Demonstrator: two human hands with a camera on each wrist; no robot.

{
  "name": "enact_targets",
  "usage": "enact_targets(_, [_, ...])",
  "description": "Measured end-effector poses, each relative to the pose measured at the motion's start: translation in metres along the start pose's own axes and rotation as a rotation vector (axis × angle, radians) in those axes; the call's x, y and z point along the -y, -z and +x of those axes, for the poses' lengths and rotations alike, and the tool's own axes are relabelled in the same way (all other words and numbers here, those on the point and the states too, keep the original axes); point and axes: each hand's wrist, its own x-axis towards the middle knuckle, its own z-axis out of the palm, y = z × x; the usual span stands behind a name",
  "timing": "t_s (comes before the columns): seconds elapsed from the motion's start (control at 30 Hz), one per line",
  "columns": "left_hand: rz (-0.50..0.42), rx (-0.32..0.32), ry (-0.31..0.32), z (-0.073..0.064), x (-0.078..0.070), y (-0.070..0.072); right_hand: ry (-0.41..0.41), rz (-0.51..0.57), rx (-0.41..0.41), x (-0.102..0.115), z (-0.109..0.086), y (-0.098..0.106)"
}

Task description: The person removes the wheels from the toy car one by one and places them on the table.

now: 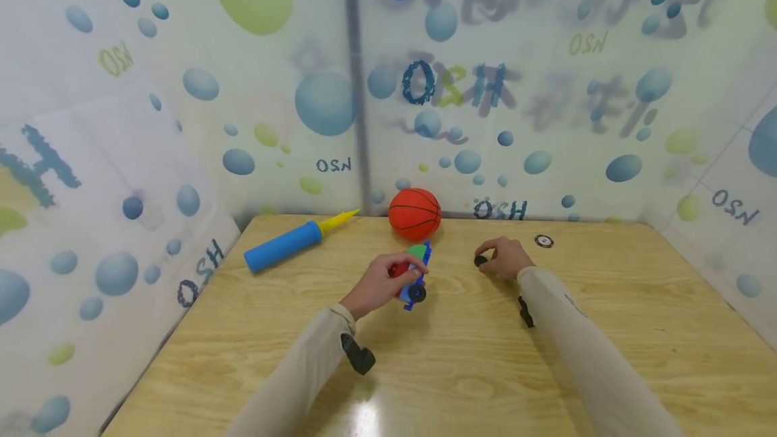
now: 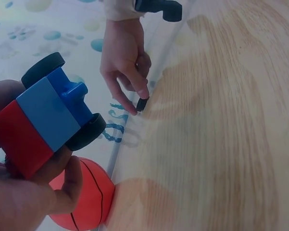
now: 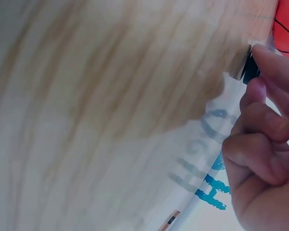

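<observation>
A toy car (image 1: 419,282) of blue, red and green blocks is gripped in my left hand (image 1: 382,282), raised over the middle of the table. Two black wheels (image 2: 88,132) and a light-blue block (image 2: 48,113) show on it in the left wrist view. My right hand (image 1: 505,258) pinches a small black disc (image 1: 481,260) between thumb and fingertips, close to the tabletop right of the car. That disc (image 2: 142,104) is seen nearly edge-on in the left wrist view; its exact kind is unclear. The other right fingers curl toward the palm (image 3: 264,207).
Behind the car, a red ball (image 1: 415,214) with black lines sits near the wall. A blue hand pump (image 1: 283,247) with a yellow nozzle lies at the back left. A black-and-white poker chip (image 1: 543,241) lies beyond the right hand. Patterned walls enclose the wooden table (image 1: 485,369).
</observation>
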Motion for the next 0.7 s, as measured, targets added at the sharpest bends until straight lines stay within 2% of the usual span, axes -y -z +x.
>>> enact_targets(0.23, [-0.001,-0.004,0.006,0.002,-0.003,-0.003,-0.003,0.018,0.011,-0.002,-0.002,0.005])
enact_targets(0.43, [-0.012,-0.006,0.001,0.007,-0.004,-0.008,0.058,0.024,-0.023,0.0,-0.014,0.011])
enact_targets(0.57, [-0.013,-0.014,0.001,0.007,-0.003,-0.009,0.113,0.07,-0.036,0.01,-0.022,0.012])
enact_targets(0.7, [-0.016,-0.03,-0.002,0.007,-0.004,-0.007,0.165,0.164,-0.03,0.028,-0.029,0.012])
